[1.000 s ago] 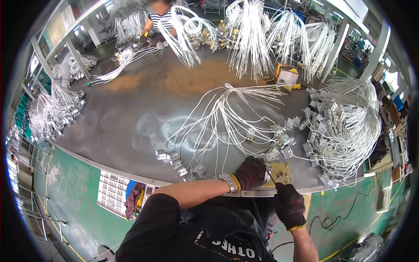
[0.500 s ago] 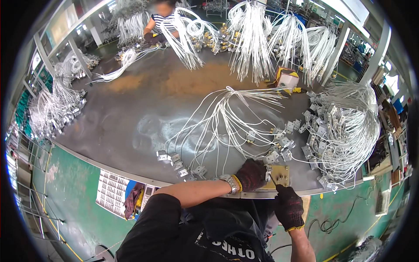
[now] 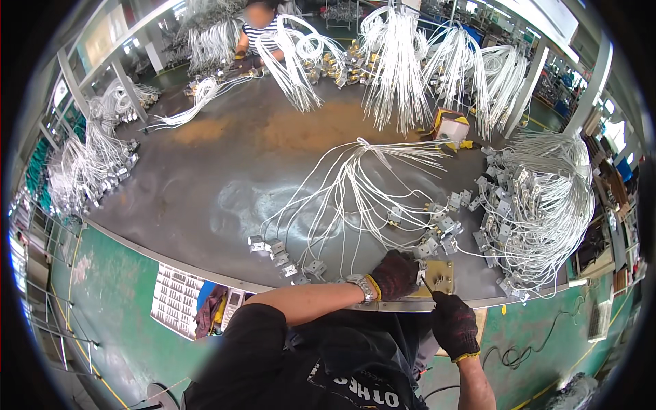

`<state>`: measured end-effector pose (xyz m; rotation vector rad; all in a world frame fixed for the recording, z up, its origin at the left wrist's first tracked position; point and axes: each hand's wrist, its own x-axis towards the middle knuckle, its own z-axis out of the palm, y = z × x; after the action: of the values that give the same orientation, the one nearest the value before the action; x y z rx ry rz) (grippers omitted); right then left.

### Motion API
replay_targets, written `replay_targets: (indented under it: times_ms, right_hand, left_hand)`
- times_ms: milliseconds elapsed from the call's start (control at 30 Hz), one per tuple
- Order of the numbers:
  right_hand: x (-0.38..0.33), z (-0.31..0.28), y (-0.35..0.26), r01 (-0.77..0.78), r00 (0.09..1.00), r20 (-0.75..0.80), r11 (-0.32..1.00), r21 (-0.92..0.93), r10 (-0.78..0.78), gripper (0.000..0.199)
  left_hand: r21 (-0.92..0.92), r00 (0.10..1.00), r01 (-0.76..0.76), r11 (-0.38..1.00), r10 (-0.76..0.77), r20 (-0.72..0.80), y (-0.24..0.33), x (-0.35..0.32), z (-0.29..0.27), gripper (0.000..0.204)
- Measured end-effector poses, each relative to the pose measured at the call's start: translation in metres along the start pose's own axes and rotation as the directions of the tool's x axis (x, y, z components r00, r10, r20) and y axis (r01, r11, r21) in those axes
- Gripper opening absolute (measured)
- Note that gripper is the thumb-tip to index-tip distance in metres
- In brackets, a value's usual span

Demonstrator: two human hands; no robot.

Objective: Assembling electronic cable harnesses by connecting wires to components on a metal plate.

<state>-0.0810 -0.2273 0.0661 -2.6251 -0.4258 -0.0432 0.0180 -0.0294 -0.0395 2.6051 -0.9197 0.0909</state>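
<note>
My left hand (image 3: 396,275), in a dark knit glove with a yellow cuff, is closed on a small silver metal bracket (image 3: 421,270) at the table's front edge. That bracket rests against a brass-coloured plate with pegs (image 3: 441,276). Gloved likewise, my right hand (image 3: 455,326) is closed around a thin dark rod-shaped tool (image 3: 427,283), its tip at the plate beside the bracket. The tool's handle is hidden in the fist. Beyond my hands spreads a tied bunch of white cables (image 3: 362,171), with silver brackets (image 3: 437,236) on their ends.
A large heap of bracketed cables (image 3: 547,212) covers the table's right end. More bundles hang (image 3: 396,68) along the far side, near a yellow-and-red box (image 3: 451,126). Across the metal table (image 3: 178,184) a co-worker in a striped shirt (image 3: 263,34) handles cables. A white tray (image 3: 176,301) sits below the left edge.
My hands keep almost the same place at the plate, the tool still at the bracket. The view has shifted slightly. Across the table, the co-worker's arm has moved a little.
</note>
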Motion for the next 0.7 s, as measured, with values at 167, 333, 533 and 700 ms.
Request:
replay_targets:
  times_ms: [167,333,533,700]
  right_hand:
    - [-0.001,0.009,0.005,0.031,0.998,-0.060,1.000,0.001,-0.031,0.030]
    - [-0.004,0.003,0.014,-0.037,0.999,0.017,0.987,0.158,0.034,0.027]
    - [0.008,0.006,0.007,-0.020,1.000,-0.014,0.998,0.054,0.021,0.027]
    - [0.012,0.001,0.014,-0.014,1.000,0.030,0.985,0.172,0.009,0.026]
  left_hand:
    - [-0.068,0.999,0.044,0.997,-0.044,0.008,0.002,0.002,0.001,0.038]
    - [-0.028,1.000,-0.024,0.999,0.023,-0.016,0.003,0.001,-0.003,0.039]
    - [0.007,0.994,0.066,0.998,-0.067,0.089,-0.002,0.006,-0.016,0.043]
    - [-0.001,0.995,0.033,0.999,-0.033,0.098,0.001,0.004,-0.017,0.040]
